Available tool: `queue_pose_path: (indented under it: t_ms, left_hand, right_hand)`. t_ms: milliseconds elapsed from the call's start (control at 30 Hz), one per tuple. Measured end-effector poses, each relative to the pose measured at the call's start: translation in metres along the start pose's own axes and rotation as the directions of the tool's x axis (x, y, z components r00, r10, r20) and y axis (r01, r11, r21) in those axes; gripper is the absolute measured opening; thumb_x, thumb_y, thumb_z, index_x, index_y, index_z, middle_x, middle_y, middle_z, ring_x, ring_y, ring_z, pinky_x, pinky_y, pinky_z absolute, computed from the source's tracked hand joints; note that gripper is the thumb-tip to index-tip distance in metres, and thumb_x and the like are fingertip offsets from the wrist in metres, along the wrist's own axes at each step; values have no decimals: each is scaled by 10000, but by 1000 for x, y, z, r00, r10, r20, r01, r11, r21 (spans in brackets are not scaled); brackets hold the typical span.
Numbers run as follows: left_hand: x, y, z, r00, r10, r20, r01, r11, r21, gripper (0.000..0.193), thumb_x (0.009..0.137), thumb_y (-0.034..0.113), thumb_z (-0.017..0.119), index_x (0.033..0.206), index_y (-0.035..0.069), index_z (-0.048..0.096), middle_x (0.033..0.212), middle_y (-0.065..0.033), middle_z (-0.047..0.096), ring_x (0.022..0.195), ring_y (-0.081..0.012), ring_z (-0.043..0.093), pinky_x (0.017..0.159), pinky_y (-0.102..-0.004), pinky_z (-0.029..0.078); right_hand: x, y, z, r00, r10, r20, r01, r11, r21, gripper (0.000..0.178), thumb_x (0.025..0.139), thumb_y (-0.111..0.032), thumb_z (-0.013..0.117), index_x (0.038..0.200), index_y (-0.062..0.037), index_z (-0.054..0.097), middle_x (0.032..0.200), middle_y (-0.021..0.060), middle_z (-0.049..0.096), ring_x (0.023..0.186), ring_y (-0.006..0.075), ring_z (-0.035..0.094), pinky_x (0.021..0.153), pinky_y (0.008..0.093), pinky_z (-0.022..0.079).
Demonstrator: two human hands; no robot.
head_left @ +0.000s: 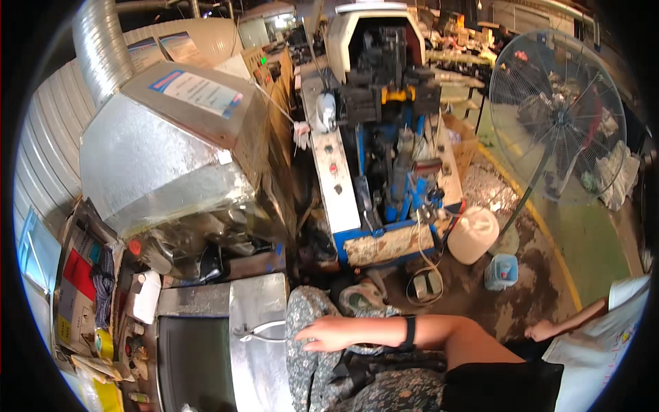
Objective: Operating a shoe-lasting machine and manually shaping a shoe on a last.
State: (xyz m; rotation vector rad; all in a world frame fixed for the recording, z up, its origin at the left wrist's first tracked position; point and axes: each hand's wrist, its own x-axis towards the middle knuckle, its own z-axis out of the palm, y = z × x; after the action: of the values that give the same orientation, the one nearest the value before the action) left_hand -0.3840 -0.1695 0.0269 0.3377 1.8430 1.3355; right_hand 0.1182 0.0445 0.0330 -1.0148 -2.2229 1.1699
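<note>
My right hand (321, 334) lies on the dark floral cloth (305, 305) over my knee, palm down, fingers stretched out and holding nothing. A dark band (410, 332) circles that wrist. Just left of the fingertips, a pair of pliers (257, 334) with pale handles rests on a metal ledge (264, 371); the handle ends point toward my hand. Beside the ledge runs a dark conveyor-like belt (195, 360). My left hand is out of view.
A metal hood (158, 158) stands over the belt at left. Ahead is a blue-and-white machine (388, 240) with a foot pedal (425, 285) below. A pale jug (473, 235), blue container (501, 271) and large fan (559, 117) stand right. Another person's hand (542, 330) shows at far right.
</note>
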Motion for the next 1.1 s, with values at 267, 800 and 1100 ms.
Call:
queue_pose_path:
  t_ms: [267,800,1100]
  left_hand:
    - [-143,70,231,587,363,724,-805,164,570,895,756,186,794,1465,-4,283,1174,-133,555,1022,-241,551,873,-354,466]
    - [-73,42,396,122,247,961,-243,946,-213,981,711,265,811,1489,8,271,1402,-156,430,1258,-261,467,1089,-373,359]
    - [-45,12,405,375,376,847,-556,823,-119,716,703,-42,753,1351,0,451,1564,-198,199,1385,-267,325,1119,-354,294]
  right_hand:
    - [67,-75,-36,895,-54,-442,243,891,383,658,957,-393,580,1474,-144,257,1032,245,668,943,311,671,822,392,512]
    - [-5,-15,-40,950,20,-311,-2,998,58,435,946,-295,580,1347,-138,519,955,246,665,870,402,652,734,449,492]
    - [-6,4,13,896,171,-409,-72,967,246,528,963,-265,557,1447,-142,383,1248,228,595,1116,368,608,896,411,492]
